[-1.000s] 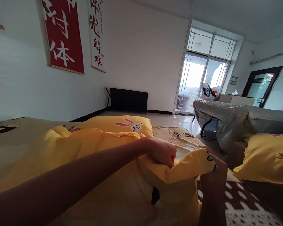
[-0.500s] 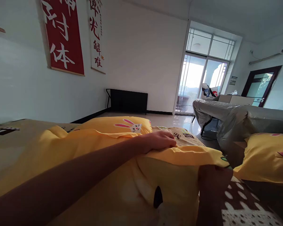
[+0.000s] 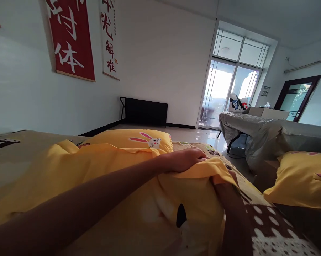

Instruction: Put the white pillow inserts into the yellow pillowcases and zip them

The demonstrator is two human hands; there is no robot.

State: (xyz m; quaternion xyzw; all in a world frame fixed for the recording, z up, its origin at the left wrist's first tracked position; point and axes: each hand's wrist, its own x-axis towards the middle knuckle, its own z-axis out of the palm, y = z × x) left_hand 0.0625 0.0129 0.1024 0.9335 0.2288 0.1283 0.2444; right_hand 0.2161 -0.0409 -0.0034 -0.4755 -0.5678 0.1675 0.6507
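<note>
Across the bottom of the frame, a large yellow cloth (image 3: 200, 197) hangs in soft creases, with a dark printed patch right of centre. Its upper edge is raised and folded over between the two hands. The left hand (image 3: 185, 160), just right of centre, has its fingers curled down tightly onto that edge. The right hand (image 3: 224, 188), lower right of centre, is partly covered by the folded flap; how far its fingers are closed, I cannot tell.

As far as can be judged, the work on this edge is partway: it is gathered up, but not yet released, and the creases below are not smoothed out.

Right of the hands lies a brown spotted blanket (image 3: 264, 213). At the right edge of the frame, a yellow cushion (image 3: 299, 177) looks plump and filled. Just beyond the cloth, left of centre, a rabbit-print pillow (image 3: 117, 140) also looks filled, lying on a beige cover (image 3: 13, 160).
</note>
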